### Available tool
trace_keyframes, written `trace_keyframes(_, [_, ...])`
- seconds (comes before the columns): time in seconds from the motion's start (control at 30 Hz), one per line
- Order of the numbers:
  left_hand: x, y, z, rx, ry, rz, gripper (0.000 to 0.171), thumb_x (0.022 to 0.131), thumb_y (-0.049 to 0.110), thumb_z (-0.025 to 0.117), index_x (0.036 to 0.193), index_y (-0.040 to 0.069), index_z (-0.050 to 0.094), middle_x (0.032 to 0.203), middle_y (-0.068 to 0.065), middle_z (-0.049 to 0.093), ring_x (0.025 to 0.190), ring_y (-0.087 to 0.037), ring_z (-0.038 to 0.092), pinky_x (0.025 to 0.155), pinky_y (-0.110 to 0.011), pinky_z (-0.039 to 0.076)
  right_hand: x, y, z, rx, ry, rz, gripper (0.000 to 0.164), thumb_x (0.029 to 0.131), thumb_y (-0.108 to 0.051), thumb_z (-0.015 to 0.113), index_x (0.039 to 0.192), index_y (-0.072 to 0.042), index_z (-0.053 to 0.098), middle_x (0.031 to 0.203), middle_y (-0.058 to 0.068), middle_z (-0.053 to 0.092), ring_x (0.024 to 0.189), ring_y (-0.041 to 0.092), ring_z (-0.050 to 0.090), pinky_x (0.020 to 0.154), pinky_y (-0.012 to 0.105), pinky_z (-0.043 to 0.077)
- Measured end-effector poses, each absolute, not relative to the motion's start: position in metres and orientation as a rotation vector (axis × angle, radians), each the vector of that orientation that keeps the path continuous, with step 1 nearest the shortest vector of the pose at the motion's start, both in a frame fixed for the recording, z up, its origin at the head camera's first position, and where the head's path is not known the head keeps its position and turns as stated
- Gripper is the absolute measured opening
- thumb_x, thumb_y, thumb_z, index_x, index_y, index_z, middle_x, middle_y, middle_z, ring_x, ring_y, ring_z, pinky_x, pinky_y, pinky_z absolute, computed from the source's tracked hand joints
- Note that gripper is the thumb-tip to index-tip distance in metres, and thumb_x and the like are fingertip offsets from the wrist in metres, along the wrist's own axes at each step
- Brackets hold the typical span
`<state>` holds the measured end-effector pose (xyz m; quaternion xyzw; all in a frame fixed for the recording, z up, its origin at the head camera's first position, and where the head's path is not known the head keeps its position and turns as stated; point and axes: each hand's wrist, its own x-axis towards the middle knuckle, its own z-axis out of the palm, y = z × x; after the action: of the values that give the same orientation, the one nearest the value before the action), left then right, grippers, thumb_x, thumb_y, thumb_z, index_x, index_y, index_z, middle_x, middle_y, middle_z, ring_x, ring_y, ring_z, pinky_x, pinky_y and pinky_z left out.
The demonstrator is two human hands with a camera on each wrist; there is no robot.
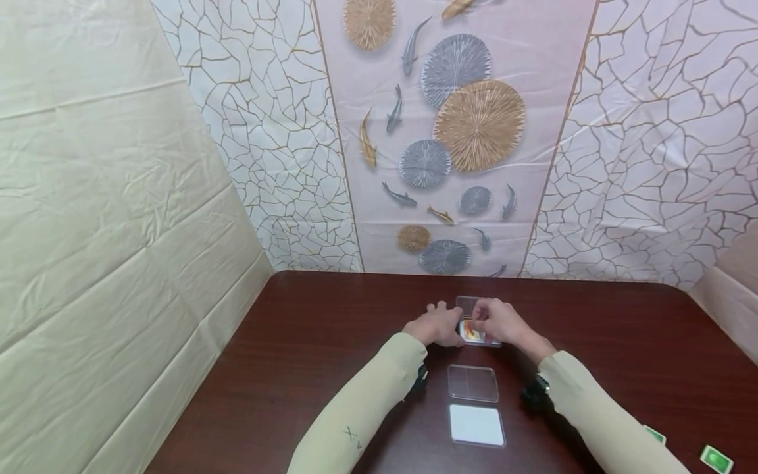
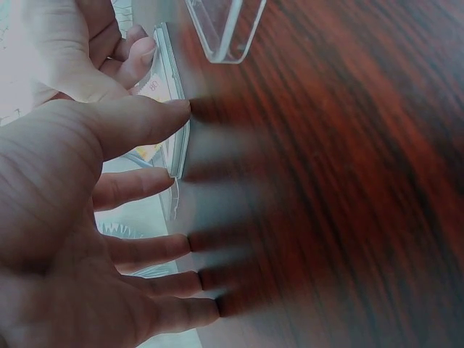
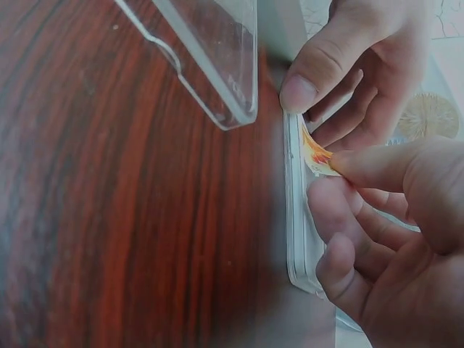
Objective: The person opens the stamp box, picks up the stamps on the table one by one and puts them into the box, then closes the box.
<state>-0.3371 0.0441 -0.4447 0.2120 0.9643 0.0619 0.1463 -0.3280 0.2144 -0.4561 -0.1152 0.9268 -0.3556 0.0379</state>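
Observation:
A shallow clear plastic case (image 3: 293, 210) lies on the table, holding a card with an orange and yellow picture (image 3: 317, 154). My right hand (image 1: 502, 323) pinches the card between thumb and fingertip, and its edge bends up from the case in the right wrist view. The left hand (image 1: 437, 325) is at the case's left end, thumb on the near edge and index finger at the corner. Its other fingers spread straight with tips down at the tabletop. Behind the case lies a clear panel (image 1: 466, 304), partly covered by the right hand.
Nearer to me a clear plastic lid (image 1: 473, 383) lies above a second case with a white inside (image 1: 476, 424). Two small green-and-white pieces, one (image 1: 717, 459) and another (image 1: 654, 434), lie at the lower right. A patterned cloth (image 1: 450, 197) hangs beyond the dark wooden table (image 1: 331, 316).

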Motion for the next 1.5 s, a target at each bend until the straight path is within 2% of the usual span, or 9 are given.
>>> trace_keyframes(0.33, [-0.338,0.046,-0.445,0.618,2.775,0.168,0.061,0.086,0.048,0.070,0.140,0.030,0.048,0.137,-0.005,0.044,0.120,-0.024,0.042,0.081,-0.044,0.049,-0.330,0.211,-0.460,-0.315,2.896,-1.050,0.009,0.083,-0.004,0.067,0.080,-0.006,0.059,0.075,0.005,0.065,0.045,0.012,0.058,0.046,0.030,0.048])
trace_keyframes(0.7, [-0.337,0.046,-0.442,0.638,2.769,0.172,0.062,0.086,0.048,0.070,0.141,0.029,0.048,0.140,-0.006,0.044,0.123,-0.025,0.042,0.086,-0.045,0.049,-0.333,0.209,-0.457,-0.278,2.940,-0.914,0.010,0.084,-0.008,0.070,0.079,-0.008,0.061,0.065,0.001,0.062,0.052,0.012,0.055,0.051,0.026,0.044])
trace_keyframes(1.0, [-0.337,0.047,-0.440,0.621,2.765,0.180,0.064,0.086,0.048,0.070,0.142,0.030,0.046,0.140,-0.006,0.044,0.124,-0.025,0.042,0.085,-0.045,0.049,-0.333,0.207,-0.458,-0.305,3.033,-0.791,0.014,0.083,-0.012,0.073,0.082,-0.010,0.059,0.076,0.003,0.066,0.067,0.018,0.056,0.062,0.031,0.043])
trace_keyframes(1.23, [-0.336,0.046,-0.442,0.595,2.763,0.193,0.062,0.086,0.048,0.070,0.141,0.031,0.047,0.139,-0.005,0.044,0.122,-0.024,0.042,0.083,-0.046,0.049,-0.330,0.206,-0.456,-0.364,3.035,-0.759,0.010,0.083,-0.011,0.070,0.076,-0.010,0.063,0.070,0.001,0.064,0.064,0.017,0.054,0.060,0.030,0.042])
trace_keyframes(1.4, [-0.336,0.045,-0.443,0.595,2.759,0.197,0.062,0.087,0.048,0.070,0.141,0.031,0.046,0.140,-0.006,0.043,0.124,-0.024,0.042,0.084,-0.046,0.049,-0.326,0.207,-0.449,-0.377,3.032,-0.743,0.008,0.084,-0.010,0.068,0.078,-0.012,0.064,0.071,0.000,0.063,0.061,0.015,0.053,0.058,0.028,0.042])
trace_keyframes(1.5, [-0.336,0.044,-0.442,0.593,2.758,0.197,0.056,0.087,0.048,0.070,0.136,0.030,0.050,0.138,-0.005,0.044,0.122,-0.024,0.042,0.084,-0.046,0.049,-0.322,0.209,-0.443,-0.392,3.014,-0.761,0.007,0.086,-0.010,0.067,0.080,-0.013,0.063,0.071,0.000,0.061,0.058,0.015,0.051,0.055,0.028,0.041])
